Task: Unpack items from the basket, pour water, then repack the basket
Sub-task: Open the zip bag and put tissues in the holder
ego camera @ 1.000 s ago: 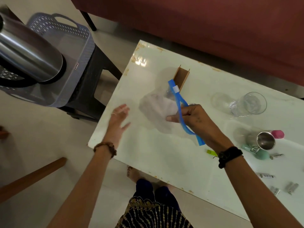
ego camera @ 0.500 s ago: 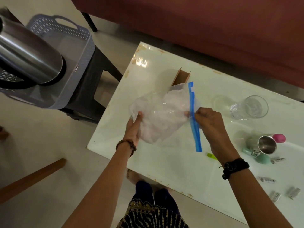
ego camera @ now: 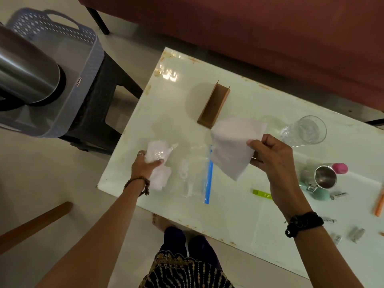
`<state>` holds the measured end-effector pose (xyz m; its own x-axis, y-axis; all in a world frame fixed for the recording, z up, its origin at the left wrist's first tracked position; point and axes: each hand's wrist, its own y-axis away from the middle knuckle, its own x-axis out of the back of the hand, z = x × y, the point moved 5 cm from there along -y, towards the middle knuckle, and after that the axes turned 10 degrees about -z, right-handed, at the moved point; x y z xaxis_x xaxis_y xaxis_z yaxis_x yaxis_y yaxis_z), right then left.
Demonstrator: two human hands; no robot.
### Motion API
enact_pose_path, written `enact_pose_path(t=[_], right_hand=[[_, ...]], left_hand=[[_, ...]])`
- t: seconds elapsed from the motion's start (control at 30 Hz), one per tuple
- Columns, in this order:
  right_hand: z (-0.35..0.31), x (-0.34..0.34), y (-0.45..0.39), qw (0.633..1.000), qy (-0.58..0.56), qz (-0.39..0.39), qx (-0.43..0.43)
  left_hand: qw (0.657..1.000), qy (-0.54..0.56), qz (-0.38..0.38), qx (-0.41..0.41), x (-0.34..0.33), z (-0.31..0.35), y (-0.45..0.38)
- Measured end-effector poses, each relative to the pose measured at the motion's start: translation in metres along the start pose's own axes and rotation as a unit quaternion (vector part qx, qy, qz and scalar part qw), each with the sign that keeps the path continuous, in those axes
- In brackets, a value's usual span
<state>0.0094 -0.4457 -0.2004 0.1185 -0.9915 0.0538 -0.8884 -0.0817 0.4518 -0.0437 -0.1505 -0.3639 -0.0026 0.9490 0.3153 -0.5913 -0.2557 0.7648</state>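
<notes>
Right hand (ego camera: 272,156) pinches a white tissue (ego camera: 232,146) just right of the zip bag (ego camera: 187,173). Left hand (ego camera: 146,165) clamps the bag's closed end; blue zipper mouth (ego camera: 208,179) faces the tissue.

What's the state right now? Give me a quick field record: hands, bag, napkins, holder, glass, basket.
left hand: pinning the closed end of the zip bag, gripping the napkins inside it
right hand: holding a white napkin stack just outside the bag's blue zip edge
zip bag: flat on the table, mouth toward the right hand
wooden holder: empty, upright, behind the stack
glass: right of the stack; contents unclear
basket: on a dark stool, left of the table
</notes>
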Motion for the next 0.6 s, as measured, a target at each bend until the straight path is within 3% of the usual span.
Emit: enact_pose_path(t=[0.1, 0.17, 0.27, 0.33, 0.4, 0.47, 0.6], right_hand=[[-0.003, -0.005, -0.001, 0.999, -0.016, -0.036, 0.003], [-0.006, -0.008, -0.002, 0.998, -0.015, -0.062, 0.009], [-0.01, -0.014, -0.003, 0.994, -0.029, -0.107, 0.008], [-0.01, -0.019, -0.005, 0.988, -0.057, -0.143, 0.001], [-0.011, -0.022, -0.006, 0.986, -0.063, -0.154, -0.005], [-0.013, -0.025, -0.006, 0.991, -0.021, -0.131, 0.005], [-0.017, -0.028, -0.003, 0.981, 0.179, -0.056, 0.058]], left_hand=[[0.983, -0.162, 0.074, -0.032, -0.004, 0.021, 0.012], [0.976, -0.173, 0.089, -0.097, -0.013, 0.041, 0.023], [0.984, -0.043, -0.014, -0.171, -0.038, 0.08, 0.049], [0.982, 0.074, -0.126, -0.121, -0.058, 0.102, 0.077], [0.947, 0.204, -0.24, -0.056, -0.076, 0.113, 0.103], [0.878, 0.323, -0.35, -0.043, -0.098, 0.116, 0.12], [0.841, 0.436, -0.321, -0.015, -0.102, 0.116, 0.121]])
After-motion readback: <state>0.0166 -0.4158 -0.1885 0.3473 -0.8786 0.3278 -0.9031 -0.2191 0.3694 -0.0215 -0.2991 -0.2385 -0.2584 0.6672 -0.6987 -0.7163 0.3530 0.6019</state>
